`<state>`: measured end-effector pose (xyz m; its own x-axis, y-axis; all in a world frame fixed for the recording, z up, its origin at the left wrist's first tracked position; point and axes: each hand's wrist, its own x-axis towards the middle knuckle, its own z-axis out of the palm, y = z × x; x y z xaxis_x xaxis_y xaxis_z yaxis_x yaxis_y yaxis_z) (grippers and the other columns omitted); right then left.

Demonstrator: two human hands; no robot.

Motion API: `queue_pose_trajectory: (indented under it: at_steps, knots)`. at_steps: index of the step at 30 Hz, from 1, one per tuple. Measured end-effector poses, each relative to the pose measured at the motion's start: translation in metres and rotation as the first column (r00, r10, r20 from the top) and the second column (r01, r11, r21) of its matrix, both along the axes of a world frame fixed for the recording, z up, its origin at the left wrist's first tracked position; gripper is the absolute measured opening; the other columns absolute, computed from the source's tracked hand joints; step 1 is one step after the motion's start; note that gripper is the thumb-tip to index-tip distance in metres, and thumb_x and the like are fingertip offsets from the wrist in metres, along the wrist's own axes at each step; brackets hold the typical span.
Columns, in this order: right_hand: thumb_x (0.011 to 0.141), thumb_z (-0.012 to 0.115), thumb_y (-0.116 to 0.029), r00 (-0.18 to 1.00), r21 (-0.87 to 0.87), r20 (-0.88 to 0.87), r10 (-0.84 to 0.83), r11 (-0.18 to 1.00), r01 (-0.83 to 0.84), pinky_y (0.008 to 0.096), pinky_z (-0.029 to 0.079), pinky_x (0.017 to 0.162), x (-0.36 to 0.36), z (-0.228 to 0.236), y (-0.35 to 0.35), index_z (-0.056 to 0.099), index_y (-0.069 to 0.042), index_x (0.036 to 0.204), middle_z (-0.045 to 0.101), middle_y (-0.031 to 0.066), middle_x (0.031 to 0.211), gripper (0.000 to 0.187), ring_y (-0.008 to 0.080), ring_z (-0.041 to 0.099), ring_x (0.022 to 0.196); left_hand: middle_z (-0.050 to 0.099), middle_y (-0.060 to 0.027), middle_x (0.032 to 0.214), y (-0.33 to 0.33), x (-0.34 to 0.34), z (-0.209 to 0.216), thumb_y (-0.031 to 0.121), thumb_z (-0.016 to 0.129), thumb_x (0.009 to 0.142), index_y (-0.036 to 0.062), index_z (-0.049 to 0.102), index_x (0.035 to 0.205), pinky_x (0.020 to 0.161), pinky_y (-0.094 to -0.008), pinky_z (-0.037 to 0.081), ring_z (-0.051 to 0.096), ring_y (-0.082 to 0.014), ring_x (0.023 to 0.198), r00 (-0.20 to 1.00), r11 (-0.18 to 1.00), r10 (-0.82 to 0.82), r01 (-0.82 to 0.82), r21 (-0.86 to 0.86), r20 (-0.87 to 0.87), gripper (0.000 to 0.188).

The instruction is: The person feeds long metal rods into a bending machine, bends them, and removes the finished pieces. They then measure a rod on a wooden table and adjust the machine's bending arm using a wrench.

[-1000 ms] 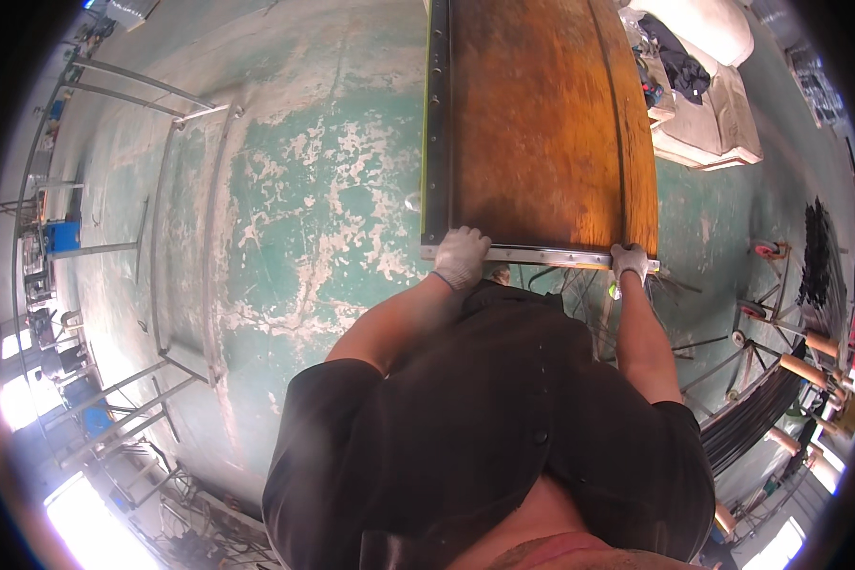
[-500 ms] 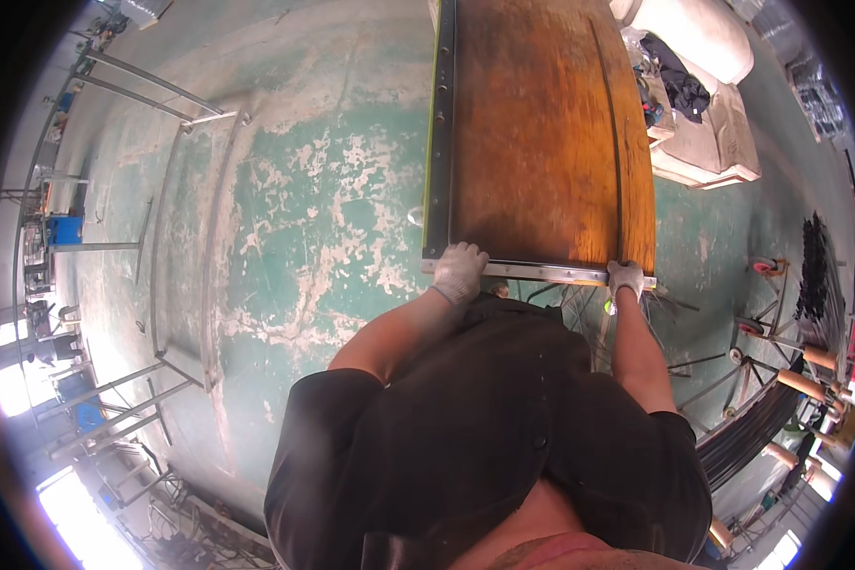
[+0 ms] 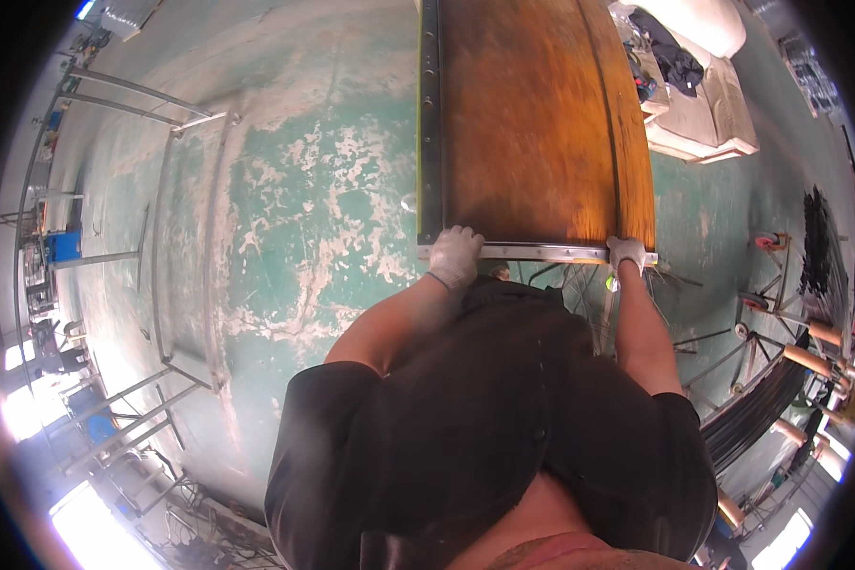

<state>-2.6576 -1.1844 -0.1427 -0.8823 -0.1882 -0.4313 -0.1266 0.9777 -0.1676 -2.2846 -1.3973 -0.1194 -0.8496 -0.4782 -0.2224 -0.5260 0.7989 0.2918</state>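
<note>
A long wooden table with a worn, orange-brown top stretches away in front of me. Dark metal strips run along its length, and a metal rail lines its near edge. My left hand, in a pale work glove, is closed over this rail near the left corner. Close to the right corner my right hand, gloved too, grips the same edge. Both thumbs and the undersides of the fingers are partly hidden.
Thin metal rods show beneath the table's near end. A beige sofa with dark clothing stands at the far right. Metal frames are on the left; a wheeled rack and bundled black strips are on the right.
The table's near edge and both hands now appear slightly higher in the picture, farther from my body. Surroundings have shifted a little too. Both hands keep their hold on the edge.
</note>
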Motion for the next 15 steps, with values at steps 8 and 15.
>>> queue_pose_trajectory:
  at_steps: [8, 15]
  knots:
    - [0.088, 0.069, -0.043, 1.0, 0.027, 0.011, 0.024, 0.999, -0.024, 0.0516, 0.056, 0.106, 0.002, 0.001, 0.0, 0.079, 0.005, 0.118, 0.074, 0.0331, 0.125, 0.058, 0.0452, 0.072, 0.123, 0.07, -0.0148, 0.115, -0.001, 0.002, -0.01, 0.028, 0.083, 0.084, 0.0088, 0.075, 0.112, 0.102, -0.0484, 0.053, 0.065, -0.0353, 0.117, 0.998, 1.0, 0.0, 0.002, 0.03, -0.055, 0.035]
    - [0.086, 0.072, -0.037, 0.995, -0.035, 0.059, -0.08, 0.996, 0.082, 0.0494, 0.056, 0.109, 0.002, 0.01, -0.003, 0.077, 0.002, 0.126, 0.073, 0.0298, 0.133, 0.056, 0.0433, 0.07, 0.128, 0.071, -0.0143, 0.118, -0.003, 0.0, -0.003, 0.012, 0.07, 0.083, 0.0089, 0.076, 0.11, 0.105, -0.0484, 0.053, 0.065, -0.0365, 0.122, 0.998, 0.997, 0.024, -0.02, 0.074, -0.058, 0.028]
